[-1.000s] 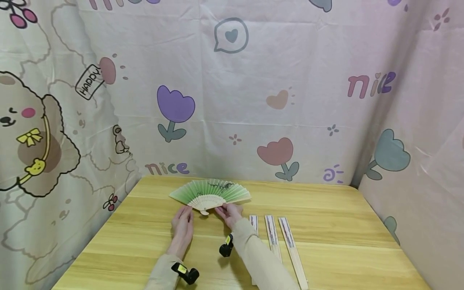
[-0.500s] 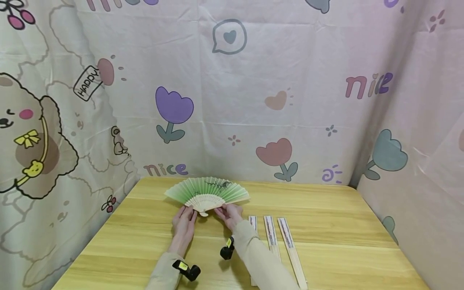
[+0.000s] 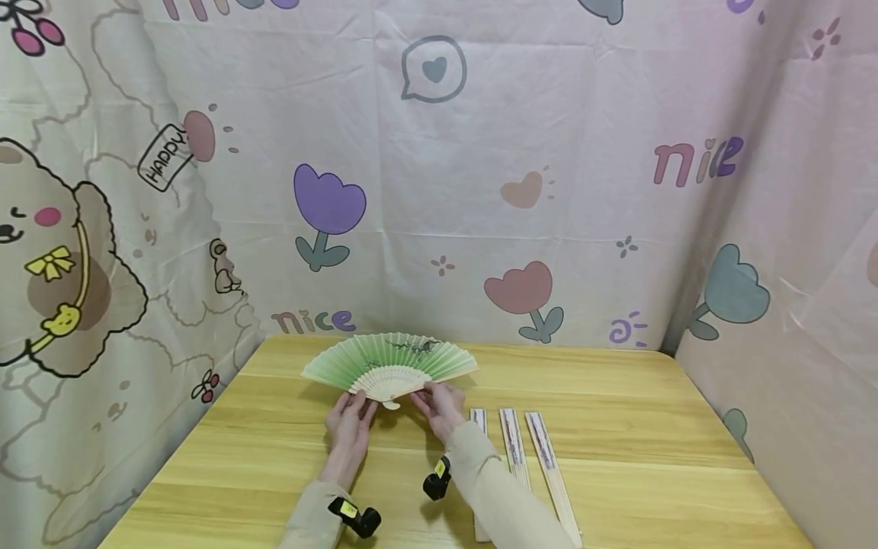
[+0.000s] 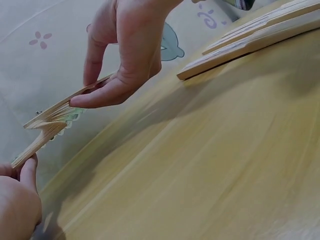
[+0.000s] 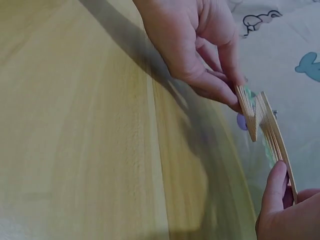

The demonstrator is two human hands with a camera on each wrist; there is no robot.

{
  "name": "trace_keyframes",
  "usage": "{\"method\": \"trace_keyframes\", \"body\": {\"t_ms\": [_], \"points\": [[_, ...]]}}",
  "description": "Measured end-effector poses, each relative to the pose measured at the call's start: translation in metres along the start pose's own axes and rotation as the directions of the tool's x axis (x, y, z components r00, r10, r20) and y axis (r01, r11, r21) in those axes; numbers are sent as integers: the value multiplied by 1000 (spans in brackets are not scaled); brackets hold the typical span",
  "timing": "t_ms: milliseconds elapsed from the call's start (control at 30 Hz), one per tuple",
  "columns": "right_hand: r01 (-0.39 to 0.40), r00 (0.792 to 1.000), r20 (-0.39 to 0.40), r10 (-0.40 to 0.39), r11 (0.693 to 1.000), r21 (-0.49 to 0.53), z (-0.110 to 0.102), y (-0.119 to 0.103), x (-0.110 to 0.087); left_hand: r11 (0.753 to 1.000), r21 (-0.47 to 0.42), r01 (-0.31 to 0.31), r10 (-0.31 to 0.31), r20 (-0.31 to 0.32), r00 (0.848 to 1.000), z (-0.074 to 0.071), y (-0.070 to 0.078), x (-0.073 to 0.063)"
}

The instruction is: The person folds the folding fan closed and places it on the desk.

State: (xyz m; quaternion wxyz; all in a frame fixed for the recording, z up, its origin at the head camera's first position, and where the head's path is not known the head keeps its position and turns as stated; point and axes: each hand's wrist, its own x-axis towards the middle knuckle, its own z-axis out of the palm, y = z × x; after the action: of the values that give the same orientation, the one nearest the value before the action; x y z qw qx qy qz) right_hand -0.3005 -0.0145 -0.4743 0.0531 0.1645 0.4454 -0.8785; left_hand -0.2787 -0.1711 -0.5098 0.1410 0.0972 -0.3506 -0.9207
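Note:
A green folding fan (image 3: 394, 366) with pale wooden ribs and a dark painted motif is spread wide near the far side of the table, its pivot end toward me. My left hand (image 3: 348, 427) pinches the ribs left of the pivot between thumb and fingers. On the other side, my right hand (image 3: 441, 408) pinches the outer rib. Both wrist views show the fan edge-on, raised over the wood; the left wrist view has the right hand (image 4: 132, 55) on its ribs (image 4: 52, 117), and the right wrist view has the left hand (image 5: 200, 45) on them.
Three closed folding fans lie lengthwise to the right: one (image 3: 478, 418) partly under the right forearm, a middle one (image 3: 513, 442), and an outer one (image 3: 554, 476). The wooden table (image 3: 638, 427) ends at a printed cloth backdrop (image 3: 425, 168).
The fan has spread wider, its left edge moving out to the left and its right edge slightly right. My right hand has shifted a little right; the left fingers have moved slightly toward the pivot.

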Motion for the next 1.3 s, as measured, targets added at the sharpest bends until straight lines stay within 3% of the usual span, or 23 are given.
{"method": "trace_keyframes", "body": {"t_ms": [167,567,800,1300], "points": [[46,999,12,-46,999,15,-2,-3,-6,999,-18,47,-48,-26,999,8,4,-6],[141,990,31,-141,990,8,-6,-10,-27,997,-43,61,-58,65,996,23,5,-22],[125,991,60,-122,991,-43,-13,-14,-39,996,-37,80,-75,109,991,28,1,-27],[143,976,169,-138,990,-18,-29,-26,-56,998,53,36,-48,232,972,36,-5,-41]]}}
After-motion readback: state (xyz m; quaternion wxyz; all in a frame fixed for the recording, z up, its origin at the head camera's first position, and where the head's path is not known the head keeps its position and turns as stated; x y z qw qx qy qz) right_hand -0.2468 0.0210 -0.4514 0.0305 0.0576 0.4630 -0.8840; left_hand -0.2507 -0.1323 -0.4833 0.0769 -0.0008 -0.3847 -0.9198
